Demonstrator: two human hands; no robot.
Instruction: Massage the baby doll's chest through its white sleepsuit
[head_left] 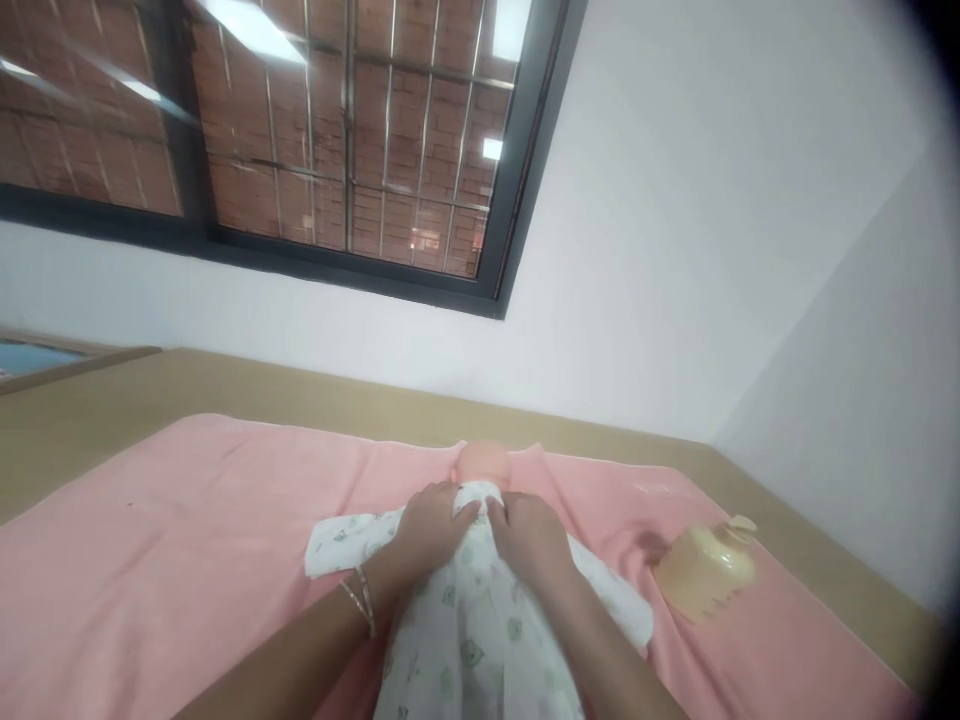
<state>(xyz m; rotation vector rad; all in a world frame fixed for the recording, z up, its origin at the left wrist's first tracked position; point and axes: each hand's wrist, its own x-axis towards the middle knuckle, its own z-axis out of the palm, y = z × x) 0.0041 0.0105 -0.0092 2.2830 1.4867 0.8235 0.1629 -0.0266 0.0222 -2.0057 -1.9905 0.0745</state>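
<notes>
A baby doll lies on its back with its bald head [482,461] toward the wall. Over its body is a white baby gown [474,645] with a small green print, the sleeves spread out to both sides. At the left of the neckline my left hand [433,525] is closed on the cloth, thumb toward the middle. My right hand [531,538] grips the gown's other side at the neck, its thumb close to the left one. The doll's face and neck are mostly hidden by the gown and hands.
A pink blanket [225,520] with some creases covers the wooden table [315,390]. To the right on it rests a blurred, pale yellow container [705,572] with a knob-like end. Behind stand a white wall [637,250] and a dark-framed window [345,255].
</notes>
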